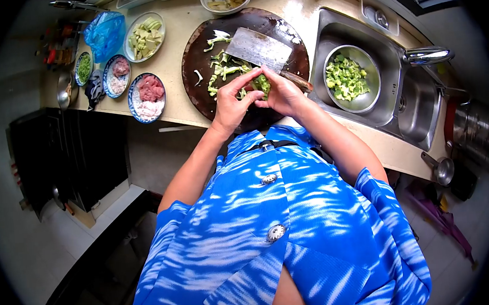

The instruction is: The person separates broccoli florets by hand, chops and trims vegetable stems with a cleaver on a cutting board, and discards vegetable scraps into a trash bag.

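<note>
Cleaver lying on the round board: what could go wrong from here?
The cleaver lies right beside the right hand, so a finger could brush its edge as the hands work the green vegetable. Its handle reaches the rim of the board, where an arm might knock it. The bowl of raw meat sits at the counter's front edge and could be bumped off.

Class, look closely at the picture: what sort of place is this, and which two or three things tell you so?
A kitchen, probably in a home. The signs are a metal sink with a faucet, a cleaver on a round chopping board, and raw meat.
</note>
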### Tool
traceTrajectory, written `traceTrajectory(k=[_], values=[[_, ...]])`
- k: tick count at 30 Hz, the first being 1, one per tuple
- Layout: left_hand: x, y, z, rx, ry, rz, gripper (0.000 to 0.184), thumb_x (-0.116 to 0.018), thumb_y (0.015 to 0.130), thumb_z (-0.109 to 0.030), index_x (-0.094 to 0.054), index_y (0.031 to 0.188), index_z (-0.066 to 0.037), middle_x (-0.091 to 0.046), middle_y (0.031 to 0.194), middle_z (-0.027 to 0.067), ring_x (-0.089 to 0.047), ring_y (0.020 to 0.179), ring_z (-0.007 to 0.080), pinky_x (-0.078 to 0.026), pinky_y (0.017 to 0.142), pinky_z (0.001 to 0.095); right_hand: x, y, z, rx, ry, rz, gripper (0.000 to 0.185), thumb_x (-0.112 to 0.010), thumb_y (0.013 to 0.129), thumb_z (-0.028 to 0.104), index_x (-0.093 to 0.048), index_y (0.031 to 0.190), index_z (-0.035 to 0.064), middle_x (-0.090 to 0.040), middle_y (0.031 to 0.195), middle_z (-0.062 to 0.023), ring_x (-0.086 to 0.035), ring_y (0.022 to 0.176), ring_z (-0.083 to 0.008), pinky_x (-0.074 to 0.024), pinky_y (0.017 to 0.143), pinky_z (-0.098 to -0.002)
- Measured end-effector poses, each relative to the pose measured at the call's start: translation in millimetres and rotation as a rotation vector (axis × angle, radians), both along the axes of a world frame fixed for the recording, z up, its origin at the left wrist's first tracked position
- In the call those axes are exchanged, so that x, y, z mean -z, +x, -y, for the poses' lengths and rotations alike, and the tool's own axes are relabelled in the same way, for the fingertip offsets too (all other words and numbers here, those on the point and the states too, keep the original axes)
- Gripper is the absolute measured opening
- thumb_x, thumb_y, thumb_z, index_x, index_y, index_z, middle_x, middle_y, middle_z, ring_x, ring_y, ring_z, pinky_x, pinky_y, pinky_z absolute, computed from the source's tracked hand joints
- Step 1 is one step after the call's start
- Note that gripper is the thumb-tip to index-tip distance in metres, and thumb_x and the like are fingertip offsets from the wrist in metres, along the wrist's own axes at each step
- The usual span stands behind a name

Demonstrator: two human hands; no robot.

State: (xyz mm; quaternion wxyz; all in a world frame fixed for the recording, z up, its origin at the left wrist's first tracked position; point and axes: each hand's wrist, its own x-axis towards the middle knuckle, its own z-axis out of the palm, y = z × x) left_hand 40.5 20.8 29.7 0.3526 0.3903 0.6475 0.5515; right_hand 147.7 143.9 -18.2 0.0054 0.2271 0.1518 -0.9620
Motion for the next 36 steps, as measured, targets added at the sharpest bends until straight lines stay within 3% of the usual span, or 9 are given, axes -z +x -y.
traceTrajectory(k=[5, 8, 12, 13, 16, 22, 27, 31, 36], values=[[19.6, -31.6, 5.1, -0.454, 0.000, -0.095, 0.021, -0.053, 0.093, -0.014, -0.066, 0.097, 0.002, -0.065, 0.096, 0.0073, -0.060, 0.086, 0.0126, -0.048, 0.071, 0.0238, -1.1, 31.8, -38.4, 0.134, -0.133, -0.030, 0.037, -0.058, 0.090, 0.031, -0.058, 0.105, -0.0034, -0.061, 0.088, -0.0105, -0.057, 0.074, -0.0180, -0.0459, 0.060, -0.0267], [36.1, -61.7, 11.0, -0.485, -0.100, -0.509, 0.014, -0.057, 0.089, -0.009, -0.067, 0.094, -0.001, -0.063, 0.092, 0.0071, -0.060, 0.081, 0.0134, -0.048, 0.067, 0.0238, 2.9, 72.0, -82.8, 0.308, -0.043, -0.002, 0.036, -0.057, 0.090, 0.031, -0.058, 0.103, -0.0029, -0.061, 0.089, -0.0099, -0.056, 0.074, -0.0177, -0.0472, 0.061, -0.0266], [57.5, -70.7, 6.7, -0.223, -0.060, -0.819, 0.018, -0.067, 0.070, 0.000, -0.066, 0.088, -0.004, -0.058, 0.091, 0.0088, -0.058, 0.085, 0.0274, -0.049, 0.076, 0.0352, 25.8, 125.1, -126.1, 0.484, 0.464, 0.548, 0.040, -0.049, 0.094, 0.039, -0.059, 0.107, 0.0021, -0.064, 0.098, -0.0093, -0.062, 0.083, -0.0193, -0.0513, 0.068, -0.0319], [60.6, -69.7, 3.9, -0.161, -0.050, -0.914, 0.019, -0.068, 0.070, -0.001, -0.065, 0.088, -0.005, -0.058, 0.090, 0.0083, -0.057, 0.087, 0.0272, -0.048, 0.077, 0.0354, 44.2, 134.3, -139.0, 0.444, 0.577, 0.841, 0.046, -0.047, 0.094, 0.043, -0.058, 0.116, 0.0041, -0.064, 0.109, -0.0122, -0.062, 0.098, -0.0256, -0.0470, 0.086, -0.0381], [73.4, -68.0, -3.7, -0.147, -0.091, -0.988, 0.018, -0.069, 0.069, -0.003, -0.064, 0.087, -0.007, -0.056, 0.088, 0.0076, -0.056, 0.085, 0.0262, -0.048, 0.075, 0.0362, 67.9, 144.0, -147.1, -0.095, 1.705, 1.232, 0.061, -0.044, 0.091, 0.050, -0.049, 0.131, 0.0027, -0.056, 0.124, -0.0216, -0.056, 0.111, -0.0312, -0.0380, 0.098, -0.0386], [64.3, -67.4, -9.5, -0.303, -0.068, -1.052, 0.011, -0.066, 0.074, -0.003, -0.065, 0.084, -0.007, -0.060, 0.086, 0.0073, -0.058, 0.080, 0.0249, -0.048, 0.070, 0.0350, 5.2, 59.1, -69.6, 0.161, 2.017, 0.498, 0.036, -0.069, 0.076, 0.016, -0.055, 0.105, 0.0014, -0.056, 0.102, -0.0165, -0.055, 0.097, -0.0326, -0.0452, 0.084, -0.0400], [46.7, -72.5, 4.7, -0.413, -0.133, 0.214, 0.014, -0.060, 0.089, -0.011, -0.064, 0.095, 0.001, -0.068, 0.082, 0.0083, -0.061, 0.066, 0.0089, -0.044, 0.054, 0.0203, -1.5, 17.0, -29.8, -0.296, 2.355, 0.466, 0.037, -0.073, 0.071, 0.017, -0.051, 0.096, 0.0010, -0.054, 0.091, -0.0180, -0.054, 0.088, -0.0330, -0.0464, 0.074, -0.0426], [33.6, -72.1, 19.4, -0.405, -0.110, 0.453, 0.016, -0.060, 0.090, -0.012, -0.062, 0.101, 0.000, -0.067, 0.081, 0.0086, -0.058, 0.063, 0.0077, -0.045, 0.056, 0.0182, 16.2, 11.0, -35.0, -0.341, 2.315, 0.486, 0.033, -0.067, 0.072, 0.010, -0.049, 0.098, -0.0003, -0.056, 0.089, -0.0202, -0.057, 0.083, -0.0358, -0.0487, 0.070, -0.0454], [24.9, -69.5, 29.2, -0.412, -0.105, 0.550, 0.022, -0.056, 0.091, -0.008, -0.057, 0.108, 0.005, -0.066, 0.100, 0.0157, -0.067, 0.086, 0.0201, -0.053, 0.065, 0.0235, 8.0, 7.9, -42.7, -0.243, 2.329, 0.421, 0.034, -0.061, 0.068, 0.003, -0.046, 0.099, 0.0005, -0.057, 0.084, -0.0200, -0.058, 0.081, -0.0361, -0.0487, 0.071, -0.0452]])
